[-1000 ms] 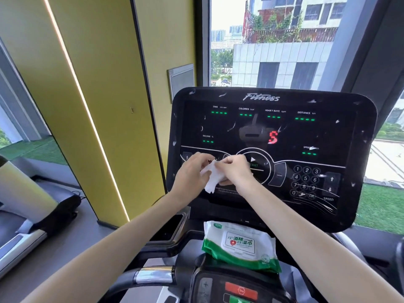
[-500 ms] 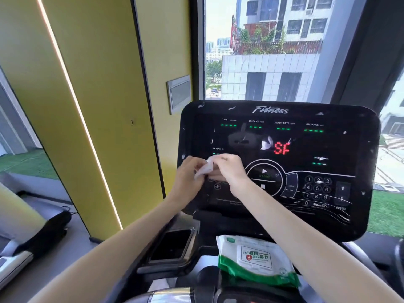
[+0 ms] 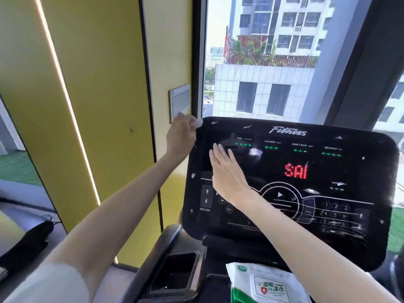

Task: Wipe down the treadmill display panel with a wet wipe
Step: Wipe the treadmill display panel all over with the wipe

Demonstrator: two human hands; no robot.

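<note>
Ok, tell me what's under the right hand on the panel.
The right hand lies flat over the display panel's upper-left area, beside the TIME readout. No wipe shows beneath it; whatever the palm covers is hidden.

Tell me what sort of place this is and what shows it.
Most likely a gym, several floors up in a city. A treadmill console marked "Fitness" shows time, calories and heart rate, a second machine stands at left, and the window faces apartment blocks.

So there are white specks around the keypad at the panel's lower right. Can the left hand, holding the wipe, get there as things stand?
Probably not directly. The left hand holds the wipe at the display panel's top-left corner, and the right hand and forearm lie across the panel between it and the keypad.
</note>
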